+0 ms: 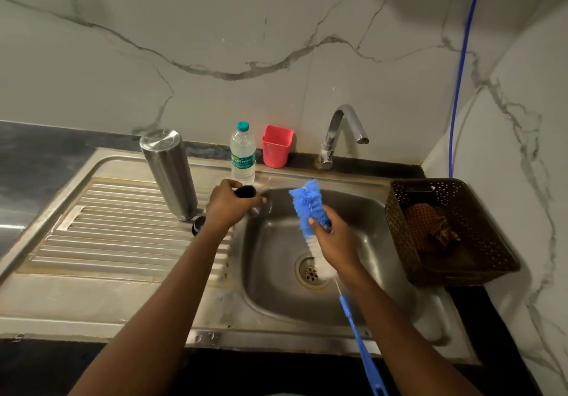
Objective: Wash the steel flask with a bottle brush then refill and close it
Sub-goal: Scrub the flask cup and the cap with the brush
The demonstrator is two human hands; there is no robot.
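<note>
Left hand (229,208) grips dark cap-like piece (246,192) at sink (215,306) basin's back-left corner. Right hand (333,239) clutches bottle brush (307,203) bristles over basin. Steel flask (169,174) stands on drainboard. Refill and closing apparently left.

One steel flask (168,174), one plastic water bottle (242,156), one pink cup (276,146), one tap (341,131), one sink (270,260). One bottle brush (307,202), one brown basket (399,214), one cloth (427,229). Two caps, a black cap (245,192) and a second black cap (199,225); two hands, left hand (227,208) and right hand (335,242)
</note>
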